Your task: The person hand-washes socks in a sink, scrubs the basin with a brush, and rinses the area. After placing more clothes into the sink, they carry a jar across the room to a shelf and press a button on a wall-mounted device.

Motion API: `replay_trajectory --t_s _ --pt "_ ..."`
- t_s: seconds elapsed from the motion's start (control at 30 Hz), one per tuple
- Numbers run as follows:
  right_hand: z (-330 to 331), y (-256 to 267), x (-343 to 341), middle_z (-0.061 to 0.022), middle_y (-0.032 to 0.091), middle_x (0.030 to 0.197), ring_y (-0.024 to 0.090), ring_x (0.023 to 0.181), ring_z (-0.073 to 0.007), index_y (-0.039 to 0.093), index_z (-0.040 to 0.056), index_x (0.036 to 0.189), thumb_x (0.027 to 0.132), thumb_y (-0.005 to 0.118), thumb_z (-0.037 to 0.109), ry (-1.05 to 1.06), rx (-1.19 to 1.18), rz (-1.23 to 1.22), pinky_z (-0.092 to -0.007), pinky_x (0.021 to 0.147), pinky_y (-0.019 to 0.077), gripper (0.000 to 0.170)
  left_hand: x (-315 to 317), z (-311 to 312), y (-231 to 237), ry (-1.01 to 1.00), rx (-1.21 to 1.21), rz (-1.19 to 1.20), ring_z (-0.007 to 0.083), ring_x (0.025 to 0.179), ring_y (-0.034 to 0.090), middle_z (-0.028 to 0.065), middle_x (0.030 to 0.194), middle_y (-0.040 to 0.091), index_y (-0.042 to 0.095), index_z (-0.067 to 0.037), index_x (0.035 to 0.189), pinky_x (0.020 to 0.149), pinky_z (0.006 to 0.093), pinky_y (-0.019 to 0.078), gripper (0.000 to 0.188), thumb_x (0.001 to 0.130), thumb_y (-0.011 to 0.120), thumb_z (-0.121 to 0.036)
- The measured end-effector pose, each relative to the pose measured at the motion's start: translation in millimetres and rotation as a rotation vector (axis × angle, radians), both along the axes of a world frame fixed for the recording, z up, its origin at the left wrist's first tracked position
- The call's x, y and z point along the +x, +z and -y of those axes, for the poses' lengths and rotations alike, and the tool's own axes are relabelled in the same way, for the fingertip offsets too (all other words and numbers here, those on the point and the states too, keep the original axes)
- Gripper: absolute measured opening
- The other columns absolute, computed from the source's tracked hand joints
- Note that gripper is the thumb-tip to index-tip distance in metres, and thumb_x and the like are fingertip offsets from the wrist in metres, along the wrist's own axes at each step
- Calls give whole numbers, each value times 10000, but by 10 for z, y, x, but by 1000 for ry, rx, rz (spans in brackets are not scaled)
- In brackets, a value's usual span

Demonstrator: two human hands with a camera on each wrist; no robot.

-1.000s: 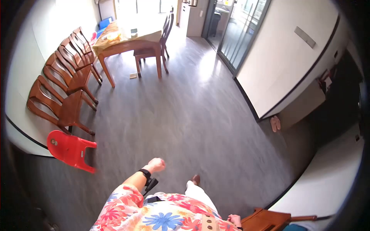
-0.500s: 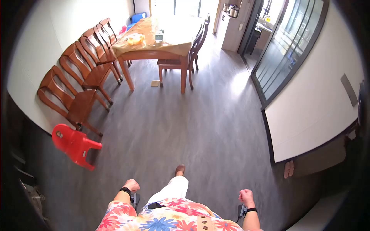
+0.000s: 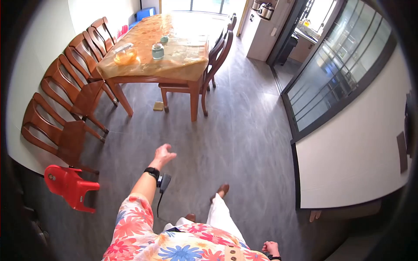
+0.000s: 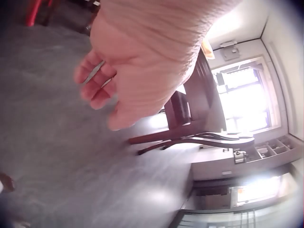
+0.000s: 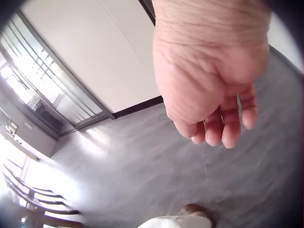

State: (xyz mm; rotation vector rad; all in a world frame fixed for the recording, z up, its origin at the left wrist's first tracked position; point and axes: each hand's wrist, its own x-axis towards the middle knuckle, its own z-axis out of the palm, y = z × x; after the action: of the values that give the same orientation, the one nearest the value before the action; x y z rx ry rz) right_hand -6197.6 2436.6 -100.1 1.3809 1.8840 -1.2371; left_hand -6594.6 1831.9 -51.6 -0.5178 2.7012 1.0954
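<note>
Red chair on the near left, within neither hand's touch

The red chair stands upright on the floor to my left, on the near side of the row of wooden chairs; whether it touches the nearest of them I cannot tell. Its back is towards the left and its legs are towards the right.

Both my hands are empty. My left hand is held out in front over bare floor, fingers loosely bent with gaps between them, well apart from the chair. My right hand hangs low near my side, its fingers relaxed and slightly curled, close to my white trousers.

The chair looks like moulded plastic, so I judge it light and stiff, easy for one hand to lift, with little risk of breaking. The surface seems smooth and could slip under a loose grip. The top of the backrest looks the best place to take hold; the legs sit too low for comfort.

Farther ahead, the table wears a shiny cloth with a jar on it. That jar looks like glass, so it would want a gentler hold around its body.
</note>
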Motion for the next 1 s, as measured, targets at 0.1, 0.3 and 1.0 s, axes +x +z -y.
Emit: replay_trajectory --t_s 0.1,0.3,1.0 --pt "-278 -101 -604 -116 580 610 588 472 -232 583 -35 745 781 524 95 -62 -5 1 -329 435 500 147 -796 -121 210 75 56 -52 242 901 589 129 929 619 512 -47 1149 821 338 460 686 562 731 -325" --pt "-879 -312 -2741 -122 571 574 560 429 -210 568 -31 693 755 508 66 150 24 -67 -333 411 489 130 -2118 62 495 396 86 -268 260 863 590 143 938 604 462 -31 1193 789 344 463 800 533 773 -362" --pt "367 862 -7543 -61 538 545 524 413 -146 565 -2 709 774 530 165 434 125 -65 -268 347 404 182 -5318 1847 405 787 -125 -779 325 1057 470 210 1134 473 323 28 1220 920 372 377 955 500 831 -339"
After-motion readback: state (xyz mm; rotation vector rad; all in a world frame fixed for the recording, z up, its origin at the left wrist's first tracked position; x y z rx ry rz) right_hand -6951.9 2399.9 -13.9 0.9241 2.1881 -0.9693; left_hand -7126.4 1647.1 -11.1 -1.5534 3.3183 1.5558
